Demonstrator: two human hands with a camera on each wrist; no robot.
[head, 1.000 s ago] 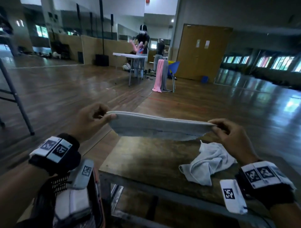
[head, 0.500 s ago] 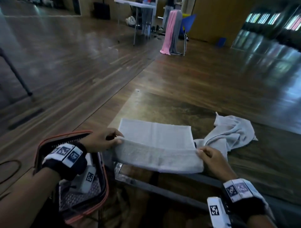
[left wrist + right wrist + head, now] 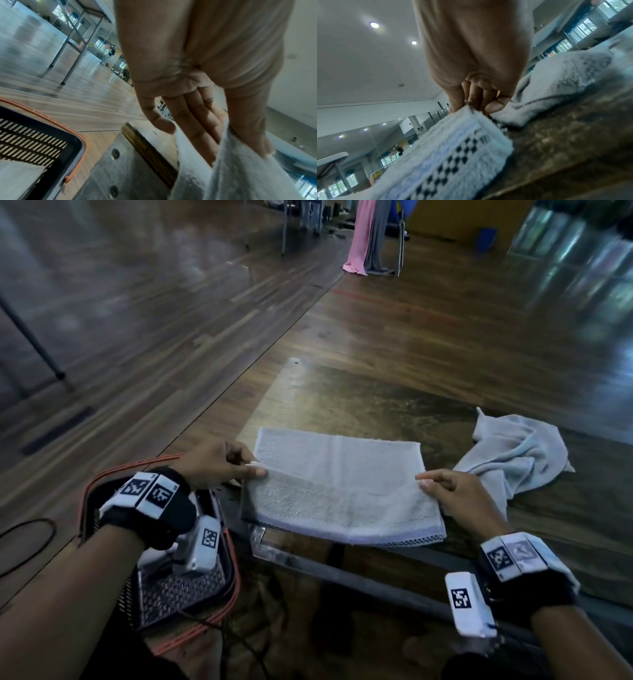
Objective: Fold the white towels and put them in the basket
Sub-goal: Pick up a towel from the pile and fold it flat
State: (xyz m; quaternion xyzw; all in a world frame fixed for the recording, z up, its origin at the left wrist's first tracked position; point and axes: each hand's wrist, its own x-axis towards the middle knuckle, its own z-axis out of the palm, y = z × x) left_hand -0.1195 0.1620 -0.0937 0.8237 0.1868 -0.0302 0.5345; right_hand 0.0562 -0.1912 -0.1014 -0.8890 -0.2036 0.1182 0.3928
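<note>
A white towel (image 3: pixel 337 474) lies on the wooden table (image 3: pixel 359 402), its near part hanging over the front edge. My left hand (image 3: pixel 255 469) pinches the towel's left edge between thumb and fingers; the left wrist view shows the towel (image 3: pixel 240 169) caught under the thumb. My right hand (image 3: pixel 423 479) pinches the right edge, and the right wrist view shows the towel (image 3: pixel 450 152) with its checkered hem held at the fingertips (image 3: pixel 494 106). A second white towel (image 3: pixel 513 453) lies crumpled on the table to the right. The basket (image 3: pixel 205 587) with orange handles stands on the floor, lower left.
The basket (image 3: pixel 42 148) holds something white at its bottom. A black cable (image 3: pixel 27 546) runs over the floor at the left. Far off stand a table, a chair draped with pink and grey cloth (image 3: pixel 368 237), and a metal stand leg (image 3: pixel 34 344).
The towel, held stretched in the air a second ago, has come down onto the table. Both hands have moved slightly farther over it with the edge they pinch. The head view tilted down.
</note>
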